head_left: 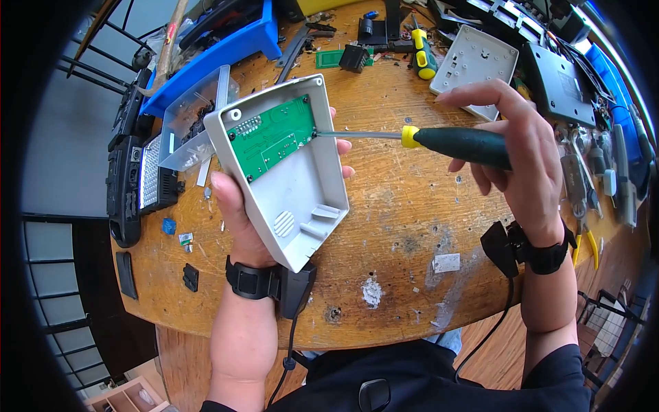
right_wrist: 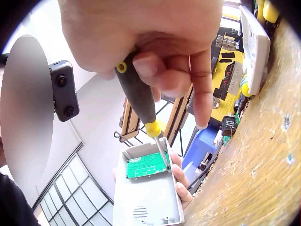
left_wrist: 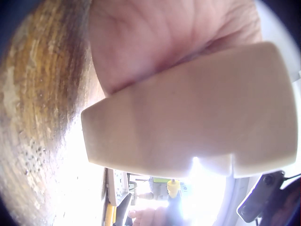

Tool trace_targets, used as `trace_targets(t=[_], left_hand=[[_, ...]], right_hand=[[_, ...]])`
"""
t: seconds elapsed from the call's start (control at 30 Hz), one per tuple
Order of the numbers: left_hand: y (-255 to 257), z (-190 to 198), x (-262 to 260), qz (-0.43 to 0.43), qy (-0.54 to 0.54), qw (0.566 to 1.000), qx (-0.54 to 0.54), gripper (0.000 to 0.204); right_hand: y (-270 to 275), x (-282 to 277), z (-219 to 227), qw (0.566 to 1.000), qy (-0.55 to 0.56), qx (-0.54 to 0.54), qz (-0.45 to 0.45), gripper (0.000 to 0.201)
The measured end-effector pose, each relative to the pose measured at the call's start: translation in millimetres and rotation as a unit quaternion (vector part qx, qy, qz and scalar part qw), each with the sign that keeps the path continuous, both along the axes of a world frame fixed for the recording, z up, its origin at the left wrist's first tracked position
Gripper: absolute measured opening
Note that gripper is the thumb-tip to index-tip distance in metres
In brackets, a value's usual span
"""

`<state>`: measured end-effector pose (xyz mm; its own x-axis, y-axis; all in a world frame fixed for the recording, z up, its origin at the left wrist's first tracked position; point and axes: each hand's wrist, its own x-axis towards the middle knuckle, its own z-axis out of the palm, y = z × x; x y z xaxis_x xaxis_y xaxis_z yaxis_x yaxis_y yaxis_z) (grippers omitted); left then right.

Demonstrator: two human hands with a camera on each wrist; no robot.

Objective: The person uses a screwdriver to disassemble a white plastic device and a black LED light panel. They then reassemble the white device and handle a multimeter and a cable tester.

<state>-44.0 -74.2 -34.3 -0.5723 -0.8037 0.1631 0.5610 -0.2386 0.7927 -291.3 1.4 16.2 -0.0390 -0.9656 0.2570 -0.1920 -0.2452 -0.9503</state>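
Observation:
My left hand (head_left: 237, 223) grips a light grey plastic housing (head_left: 302, 185) from behind, thumb along its near side and fingertips showing past the far side. The housing is tilted with its open side up, over the table. A green circuit board (head_left: 271, 154) sits in its upper part, with dark screws at the corners. My right hand (head_left: 525, 161) holds a screwdriver (head_left: 456, 145) by its dark green handle, index finger raised off it. The shaft lies nearly level in the head view, its tip at the screw on the board's right edge. In the left wrist view the housing's outer wall (left_wrist: 188, 113) covers most of the picture.
A wooden table (head_left: 398, 240) lies beneath. At the back are a yellow-green screwdriver (head_left: 423, 58), a grey plastic cover (head_left: 473, 65) and a second green board (head_left: 329, 59). A clear bin (head_left: 195, 137) stands left, beside a blue tray (head_left: 220, 48). Several hand tools (head_left: 580, 182) lie right.

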Motion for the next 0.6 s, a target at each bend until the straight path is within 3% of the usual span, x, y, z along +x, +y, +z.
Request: trace_targets(t=[0.1,0.2,0.3,0.37,0.43,0.47,0.5,0.57,0.6], left_hand=[[-0.2,1.8,0.0,0.006,-0.022,1.0,-0.008,0.115],[1.2,1.6,0.4,0.005,-0.028,1.0,-0.004,0.115],[2.4,2.5,-0.7,0.006,-0.037,0.999,-0.004,0.114],[3.0,4.4,-0.9,0.008,-0.051,0.999,-0.007,0.114],[2.9,4.8,-1.1,0.01,-0.065,0.998,-0.009,0.114],[2.3,4.9,-1.3,0.013,-0.064,0.998,-0.011,0.114],[2.0,5.0,-1.4,0.016,-0.063,0.998,-0.012,0.114],[1.8,5.3,-1.4,0.021,-0.064,0.998,-0.014,0.114],[1.8,5.4,-1.5,0.025,-0.065,0.997,-0.014,0.114]], right_hand=[[-0.5,2.2,5.9,0.996,0.053,0.057,-0.038,0.053],[-1.0,-1.0,1.6,0.992,0.111,-0.051,-0.019,0.056],[-3.3,-3.8,-1.2,0.992,0.105,-0.071,0.002,0.065],[-2.9,-2.6,-4.0,0.995,0.041,-0.091,0.007,0.069],[1.8,-4.0,5.5,0.998,0.062,0.006,0.005,0.069],[1.0,-4.6,6.3,0.998,0.033,0.054,0.006,0.055],[0.0,-2.8,3.8,0.998,0.033,0.054,0.006,0.055],[-2.7,2.3,-3.3,0.995,0.082,-0.041,-0.042,0.05],[-4.0,-3.8,-1.7,0.991,0.116,-0.064,-0.022,0.049]])
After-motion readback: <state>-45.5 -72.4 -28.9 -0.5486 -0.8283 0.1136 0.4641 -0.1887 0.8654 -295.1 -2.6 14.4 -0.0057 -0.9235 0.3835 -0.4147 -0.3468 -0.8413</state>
